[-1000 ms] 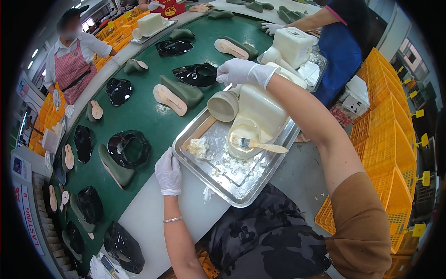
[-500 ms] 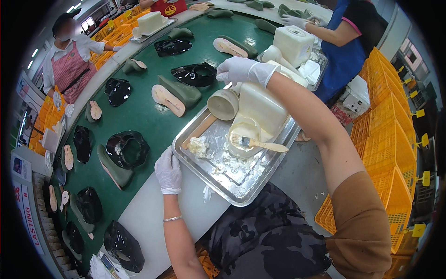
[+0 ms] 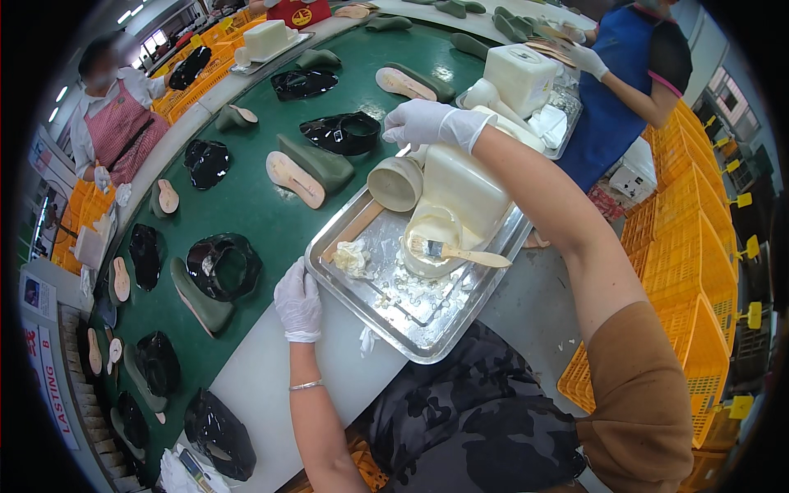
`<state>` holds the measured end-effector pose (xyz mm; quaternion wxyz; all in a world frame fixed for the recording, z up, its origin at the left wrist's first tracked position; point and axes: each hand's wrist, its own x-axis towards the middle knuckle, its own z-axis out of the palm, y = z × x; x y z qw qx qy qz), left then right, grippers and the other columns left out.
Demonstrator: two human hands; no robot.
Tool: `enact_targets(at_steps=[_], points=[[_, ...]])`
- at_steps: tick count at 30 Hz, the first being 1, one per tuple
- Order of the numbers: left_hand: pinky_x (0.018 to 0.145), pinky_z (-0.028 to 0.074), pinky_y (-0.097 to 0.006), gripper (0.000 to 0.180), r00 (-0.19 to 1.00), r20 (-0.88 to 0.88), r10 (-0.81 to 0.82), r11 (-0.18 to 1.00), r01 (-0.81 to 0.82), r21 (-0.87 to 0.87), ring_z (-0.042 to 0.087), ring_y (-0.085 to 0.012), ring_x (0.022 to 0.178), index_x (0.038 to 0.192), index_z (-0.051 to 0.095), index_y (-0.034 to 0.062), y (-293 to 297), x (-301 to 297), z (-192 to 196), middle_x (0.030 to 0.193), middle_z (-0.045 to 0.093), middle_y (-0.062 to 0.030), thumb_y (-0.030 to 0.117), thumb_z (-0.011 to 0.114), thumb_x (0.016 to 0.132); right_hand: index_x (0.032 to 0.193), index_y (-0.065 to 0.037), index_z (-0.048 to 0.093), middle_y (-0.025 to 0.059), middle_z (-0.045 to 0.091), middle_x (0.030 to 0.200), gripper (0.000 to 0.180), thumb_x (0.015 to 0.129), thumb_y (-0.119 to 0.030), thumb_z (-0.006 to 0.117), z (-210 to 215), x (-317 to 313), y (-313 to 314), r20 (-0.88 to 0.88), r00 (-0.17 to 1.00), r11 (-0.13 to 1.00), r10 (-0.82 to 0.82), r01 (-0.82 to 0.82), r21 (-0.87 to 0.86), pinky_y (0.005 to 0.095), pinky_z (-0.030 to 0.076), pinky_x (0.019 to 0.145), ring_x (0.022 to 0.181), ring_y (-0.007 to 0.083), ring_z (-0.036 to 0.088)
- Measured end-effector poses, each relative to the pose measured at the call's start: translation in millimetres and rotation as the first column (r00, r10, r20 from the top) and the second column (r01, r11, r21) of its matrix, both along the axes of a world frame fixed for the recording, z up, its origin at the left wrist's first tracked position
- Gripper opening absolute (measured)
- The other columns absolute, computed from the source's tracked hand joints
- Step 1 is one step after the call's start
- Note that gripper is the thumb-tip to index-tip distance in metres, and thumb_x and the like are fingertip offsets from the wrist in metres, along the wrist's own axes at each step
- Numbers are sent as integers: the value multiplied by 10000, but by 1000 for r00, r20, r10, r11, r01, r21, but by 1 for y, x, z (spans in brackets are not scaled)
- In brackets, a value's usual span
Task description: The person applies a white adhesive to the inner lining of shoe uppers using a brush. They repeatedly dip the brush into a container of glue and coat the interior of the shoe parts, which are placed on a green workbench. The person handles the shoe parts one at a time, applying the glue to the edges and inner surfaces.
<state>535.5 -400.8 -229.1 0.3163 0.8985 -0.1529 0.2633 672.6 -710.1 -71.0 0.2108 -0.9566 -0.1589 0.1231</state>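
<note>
My left hand (image 3: 299, 301), in a white glove, grips the near left edge of a metal tray (image 3: 427, 337) smeared with white paste. My right hand (image 3: 429, 125), also gloved, rests on top of a cream plastic jug (image 3: 460, 191) that is tipped toward a round cream tub (image 3: 434, 238) in the tray. A brush (image 3: 460, 253) lies across that tub. The jug's round cap end (image 3: 396, 183) points left. A lump of paste (image 3: 351, 257) sits at the tray's left side.
A green conveyor belt (image 3: 246, 214) carries green shoe lasts (image 3: 316, 163), insoles (image 3: 288, 177) and black shoe uppers (image 3: 222, 264). A person in a blue apron (image 3: 625, 90) works at a second tray far right; another in pink (image 3: 115, 131) stands far left. Orange crates (image 3: 682, 246) are stacked right.
My hands and the jug have hardly moved. The lasts and uppers on the belt have shifted slightly along it.
</note>
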Motion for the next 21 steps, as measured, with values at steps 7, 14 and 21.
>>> enact_targets(at_steps=[7,14,21], points=[[738,452,-408,236,999,36,24,999,-26,36,587,-329,824,1026,587,19,2,-1,-4,912,623,-158,53,533,799,1044,-58,599,71,653,865,315,892,-319,509,1,0,1,0,1000,1000,-5,5,-7,312,478,685,738,183,631],[753,451,-409,239,1000,-1,23,1000,-23,11,587,-327,840,1029,589,22,2,0,-4,928,624,-158,58,536,799,1029,-56,598,69,651,860,312,893,-322,509,0,1,0,-8,1000,1000,5,-5,5,313,475,683,724,182,632],[746,447,-415,235,1000,-7,20,1000,-20,6,582,-335,834,1021,587,15,1,0,-4,910,617,-168,52,528,797,1038,-64,596,66,649,892,311,895,-323,502,-2,2,0,-13,1000,1000,-13,13,-9,314,473,702,764,180,623]])
